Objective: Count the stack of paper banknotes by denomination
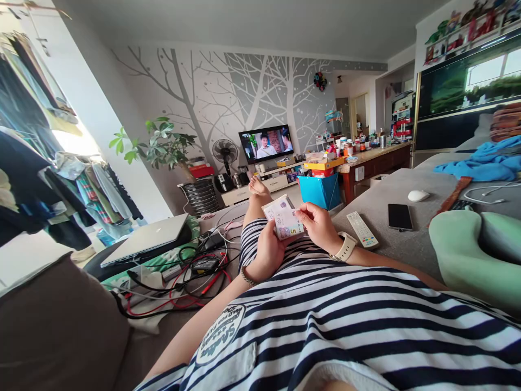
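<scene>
The cards (284, 220) are a small fanned stack, pale with pink and purple print, and the front one shows a "5". They are held above the striped lap, off the sofa (391, 247). The left hand (266, 252) has its grip closed around the stack from below, and the right hand (319, 225) pinches its right edge. A remote (362, 229) lies near the right wrist, with a phone (399, 216) beside it.

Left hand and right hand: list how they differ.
The left hand cups the stack of cards from beneath; the right hand grips its right edge from the side. The left wrist wears a beaded bracelet; the right wrist wears a pale watch. Both hands are closed on the same stack.
</scene>
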`<state>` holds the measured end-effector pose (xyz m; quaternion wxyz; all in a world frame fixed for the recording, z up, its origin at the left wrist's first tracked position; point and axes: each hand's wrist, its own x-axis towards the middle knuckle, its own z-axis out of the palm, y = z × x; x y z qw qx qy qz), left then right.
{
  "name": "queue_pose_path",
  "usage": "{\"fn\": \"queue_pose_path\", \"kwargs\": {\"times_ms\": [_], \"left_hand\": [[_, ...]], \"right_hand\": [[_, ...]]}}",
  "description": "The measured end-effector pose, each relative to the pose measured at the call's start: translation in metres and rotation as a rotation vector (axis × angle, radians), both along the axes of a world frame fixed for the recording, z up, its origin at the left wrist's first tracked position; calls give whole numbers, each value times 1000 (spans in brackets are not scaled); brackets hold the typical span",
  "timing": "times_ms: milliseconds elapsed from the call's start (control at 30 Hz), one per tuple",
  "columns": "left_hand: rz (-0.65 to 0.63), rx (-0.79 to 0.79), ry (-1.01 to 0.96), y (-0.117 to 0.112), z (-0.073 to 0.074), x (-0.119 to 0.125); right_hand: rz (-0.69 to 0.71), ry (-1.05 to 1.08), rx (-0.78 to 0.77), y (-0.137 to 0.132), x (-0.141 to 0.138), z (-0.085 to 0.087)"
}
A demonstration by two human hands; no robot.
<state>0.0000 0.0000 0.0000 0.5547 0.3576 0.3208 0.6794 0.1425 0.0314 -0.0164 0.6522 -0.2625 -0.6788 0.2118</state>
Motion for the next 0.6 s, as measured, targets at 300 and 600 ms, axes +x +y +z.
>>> {"fn": "queue_pose_path", "kwargs": {"times_ms": [300, 600], "left_hand": [[8, 23, 11, 6, -10, -2], [-58, 81, 19, 11, -14, -5]], "right_hand": [[80, 58, 32, 0, -2, -3], [85, 31, 78, -7, 0, -4]]}}
